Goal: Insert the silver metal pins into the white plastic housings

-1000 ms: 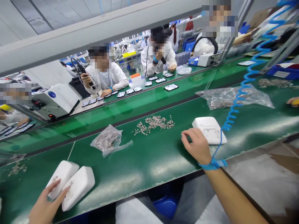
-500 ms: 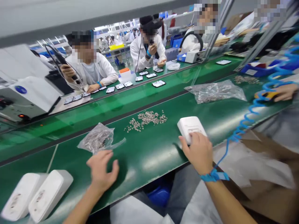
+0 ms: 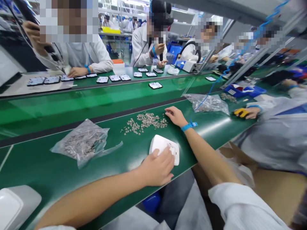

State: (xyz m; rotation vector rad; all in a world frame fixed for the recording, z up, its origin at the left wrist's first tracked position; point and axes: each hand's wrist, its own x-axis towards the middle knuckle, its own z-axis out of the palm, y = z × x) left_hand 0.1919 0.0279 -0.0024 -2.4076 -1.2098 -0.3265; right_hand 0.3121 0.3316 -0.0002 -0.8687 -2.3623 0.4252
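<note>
One white plastic housing [image 3: 165, 150] lies flat on the green conveyor belt [image 3: 134, 179], close to the belt's near edge. The left hand [image 3: 157, 169] rests on the housing's near side, fingers laid loosely over its top and not closed around it. Beyond the housing, further across the belt, a scatter of small metal parts [image 3: 144, 121] is spread out loose. The right hand [image 3: 175, 115] reaches to the right end of that scatter with its fingers slightly curled and fingertips on the belt by the parts; whether it pinches a part I cannot tell. A blue wrist strap [image 3: 188, 126] circles the right wrist.

Left of the housing lies a clear plastic bag of metal parts [image 3: 81, 143]. At the far left, by the belt's near edge, part of another white housing [image 3: 16, 204] shows. Right of the housing and further back sits a second clear bag [image 3: 207, 103]. Beyond that bag a neighbouring person's hand [image 3: 249, 111] holds a yellow tool [image 3: 241, 111]. Across the belt, people in white coats sit behind a row of small dark panels [image 3: 115, 77].
</note>
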